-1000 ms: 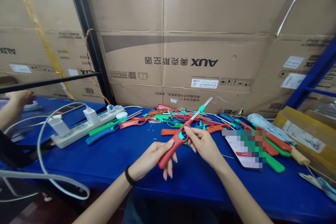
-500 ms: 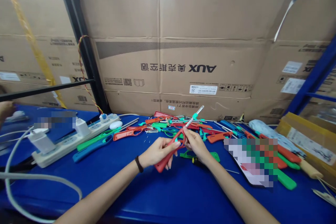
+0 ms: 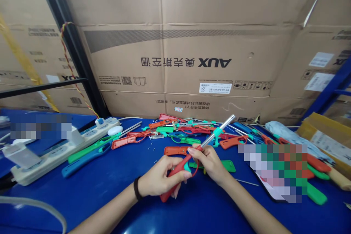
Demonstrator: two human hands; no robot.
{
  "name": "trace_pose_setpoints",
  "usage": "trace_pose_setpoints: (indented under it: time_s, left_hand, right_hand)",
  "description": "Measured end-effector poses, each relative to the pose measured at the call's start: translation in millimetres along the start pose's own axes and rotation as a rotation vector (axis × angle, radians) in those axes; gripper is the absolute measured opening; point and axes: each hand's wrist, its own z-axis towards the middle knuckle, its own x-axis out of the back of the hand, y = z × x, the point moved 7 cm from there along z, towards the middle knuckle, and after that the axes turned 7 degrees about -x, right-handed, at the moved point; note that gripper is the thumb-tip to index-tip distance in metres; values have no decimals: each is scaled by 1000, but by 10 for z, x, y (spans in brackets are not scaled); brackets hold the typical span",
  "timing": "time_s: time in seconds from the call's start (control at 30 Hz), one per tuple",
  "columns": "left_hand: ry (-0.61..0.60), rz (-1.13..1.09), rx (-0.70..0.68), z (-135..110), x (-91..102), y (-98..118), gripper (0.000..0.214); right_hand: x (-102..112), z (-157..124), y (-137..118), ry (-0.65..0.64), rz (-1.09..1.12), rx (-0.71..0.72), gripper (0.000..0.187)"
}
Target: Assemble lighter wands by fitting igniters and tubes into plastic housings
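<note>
My left hand (image 3: 160, 177) is wrapped round the red handle of a long-nosed lighter (image 3: 179, 170) with a teal trigger. Its metal tube (image 3: 221, 128) points up and to the right and carries a teal collar. My right hand (image 3: 210, 161) pinches the same lighter just above the trigger, where the tube meets the handle. Both hands hover low over the blue table (image 3: 109, 182), close together.
A heap of red, green and blue lighter bodies and metal tubes (image 3: 189, 131) lies behind my hands. A white power strip (image 3: 57, 151) with chargers sits at the left. More lighters and a blurred flat object (image 3: 274, 170) lie right. Cardboard boxes (image 3: 192, 44) wall the back.
Both hands have lowered the lighter towards the table and nearer to me. The view has moved closer and tilted down. The other person's hand at the far left has gone from view.
</note>
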Motion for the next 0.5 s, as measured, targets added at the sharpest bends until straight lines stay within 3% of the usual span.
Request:
trace_pose_setpoints:
  time_s: [0.1, 0.2, 0.33, 0.4, 0.5]
  left_hand:
    - [-15, 26, -23, -11, -14, 30, 43]
    - [31, 216, -133, -19, 30, 89, 39]
    - [193, 536, -286, -44, 155, 183, 28]
    - [273, 652, -331, -60, 211, 228, 21]
    - [361, 819, -336, -72, 269, 263, 30]
  right_hand:
    - [-26, -55, -82, 26, 10, 23, 45]
    - [-36, -114, -193, 54, -61, 77, 41]
    - [9, -163, -311, 115, -288, 176, 40]
    - [56, -157, -311, 152, -313, 188, 38]
    - [101, -118, -237, 181, -260, 142, 31]
